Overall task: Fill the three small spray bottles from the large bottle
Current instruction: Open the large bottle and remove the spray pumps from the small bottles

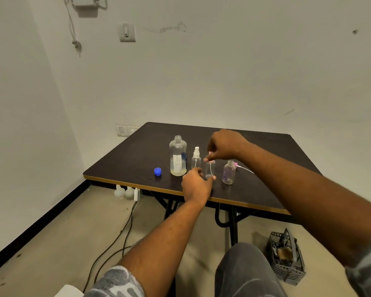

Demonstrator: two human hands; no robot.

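The middle bottle (209,170) is blurred and partly hidden behind the left hand (196,185), whose fingers curl round its base. The right hand (225,146) pinches its pink top (211,161) (seated or loose, cannot tell). It stands clear and upright on the table (137,151), between the white-topped bottle (196,157) and an open bottle (229,173).

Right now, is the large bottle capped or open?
Open: the large bottle shows a bare threaded neck, and a blue cap lies on the table beside it.
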